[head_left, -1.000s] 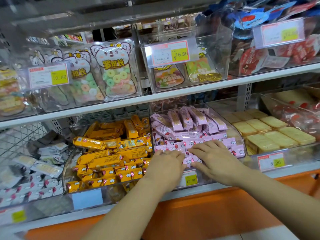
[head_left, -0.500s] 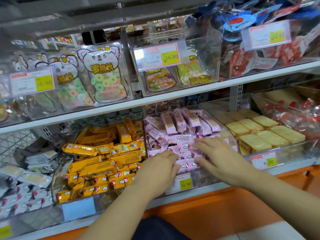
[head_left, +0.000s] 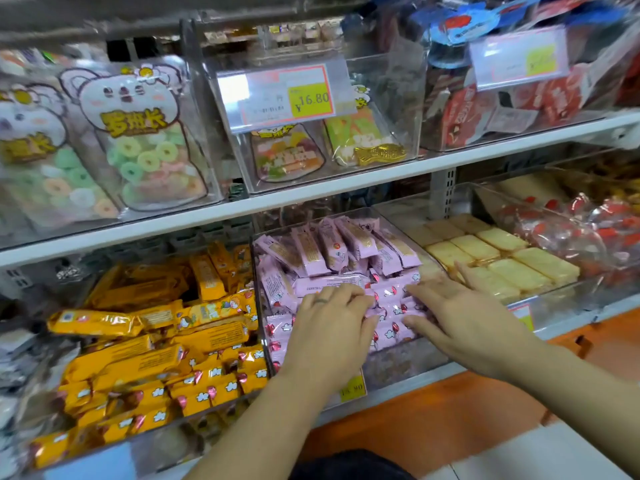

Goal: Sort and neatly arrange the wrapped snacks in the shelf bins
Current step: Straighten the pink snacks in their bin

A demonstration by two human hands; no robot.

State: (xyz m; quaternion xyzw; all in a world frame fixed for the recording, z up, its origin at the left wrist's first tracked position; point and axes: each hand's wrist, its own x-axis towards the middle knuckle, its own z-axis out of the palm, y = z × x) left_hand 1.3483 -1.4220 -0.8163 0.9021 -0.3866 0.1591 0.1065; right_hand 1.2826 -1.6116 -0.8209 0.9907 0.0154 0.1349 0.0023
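Head view, looking down at a shop shelf of clear bins. In the middle bin (head_left: 405, 362) of the lower row: pink wrapped snacks (head_left: 332, 251), rear ones leaning upright in a row, front ones lying flat in layers. Yellow price label (head_left: 353, 389) on the bin's front, partly hidden by the left wrist.

Left hand (head_left: 329, 327) laid palm down on the front pink packets, fingers relaxed and gripping nothing, a ring (head_left: 322, 301) on one finger. Right hand (head_left: 464, 320) just beside it, also palm down on the same packets, fingers straight and spread, holding nothing.

In the bin to the left: orange wrapped snacks (head_left: 156, 341) in a loose heap. In the bin to the right: pale yellow cakes (head_left: 502, 258) in tidy rows. Farther right: red-and-clear wrapped sweets (head_left: 568, 230). On the upper shelf (head_left: 346, 187): bags of ring candy (head_left: 145, 150) and a price tag (head_left: 287, 95) marked 16.80.
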